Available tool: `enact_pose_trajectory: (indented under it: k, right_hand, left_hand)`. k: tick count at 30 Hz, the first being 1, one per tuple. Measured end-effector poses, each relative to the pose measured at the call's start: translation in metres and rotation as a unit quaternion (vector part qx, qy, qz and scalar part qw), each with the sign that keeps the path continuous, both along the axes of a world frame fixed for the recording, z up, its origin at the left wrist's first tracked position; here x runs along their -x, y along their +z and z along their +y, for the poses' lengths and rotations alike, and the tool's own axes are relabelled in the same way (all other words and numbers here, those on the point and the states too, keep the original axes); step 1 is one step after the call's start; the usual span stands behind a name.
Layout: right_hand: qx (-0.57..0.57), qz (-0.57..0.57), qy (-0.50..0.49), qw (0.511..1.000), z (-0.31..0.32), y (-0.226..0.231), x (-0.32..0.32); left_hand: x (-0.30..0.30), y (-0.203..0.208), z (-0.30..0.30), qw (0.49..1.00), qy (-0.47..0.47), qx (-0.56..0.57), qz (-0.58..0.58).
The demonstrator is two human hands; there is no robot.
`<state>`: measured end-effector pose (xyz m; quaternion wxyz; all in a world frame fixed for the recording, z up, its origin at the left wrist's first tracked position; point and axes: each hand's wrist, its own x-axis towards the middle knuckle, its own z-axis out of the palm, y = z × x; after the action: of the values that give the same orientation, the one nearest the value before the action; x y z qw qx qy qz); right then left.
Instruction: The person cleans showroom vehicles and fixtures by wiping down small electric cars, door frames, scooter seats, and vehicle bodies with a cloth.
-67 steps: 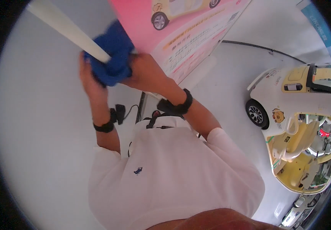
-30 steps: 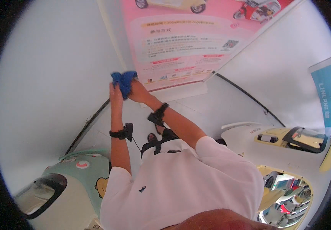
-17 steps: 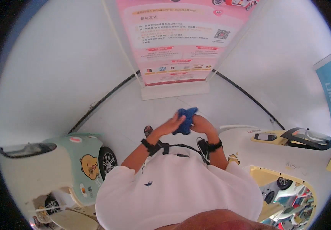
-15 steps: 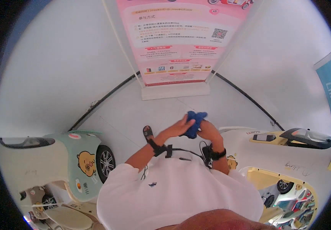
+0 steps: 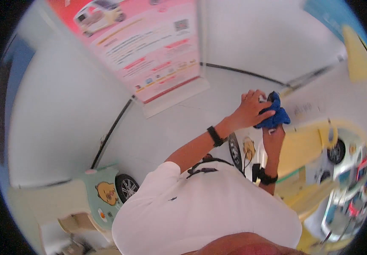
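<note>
A crumpled blue cloth (image 5: 280,115) is bunched between my two hands, out in front to the right and beside the cream and yellow small car (image 5: 304,140). My left hand (image 5: 251,109) grips its left side, with the fingers bent and the thumb across the cloth. From below, my right hand (image 5: 273,128) holds the cloth, which covers most of its fingers. Something small and dark shows at the cloth's top edge, too blurred to name. Black bands circle both wrists.
A pink and red roll-up banner (image 5: 158,63) stands ahead on its white base (image 5: 177,97), against white walls. At lower left is a pale green and cream small car (image 5: 100,191) with a cartoon animal on its side. A blue and yellow panel (image 5: 355,55) is at upper right.
My view has turned to the right, so the banner now sits further left and tilted. Both hands have moved right and forward with the blue cloth, beside the yellow car.
</note>
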<state>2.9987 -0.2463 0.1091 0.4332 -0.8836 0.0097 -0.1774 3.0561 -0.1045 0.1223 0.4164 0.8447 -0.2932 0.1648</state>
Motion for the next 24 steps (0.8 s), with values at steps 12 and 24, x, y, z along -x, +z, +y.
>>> enact_pose_trajectory:
  k: [12, 24]
  right_hand:
    - [-0.041, -0.038, -0.159, 0.986, -0.047, -0.01, 0.062]
    - [-0.199, -0.252, -0.096, 0.942, -0.098, -0.02, -0.04]
  left_hand:
    - [0.028, -0.04, -0.097, 0.981, -0.032, 0.182, 0.05]
    - [0.036, -0.035, -0.098, 0.986, -0.093, 0.123, 0.058]
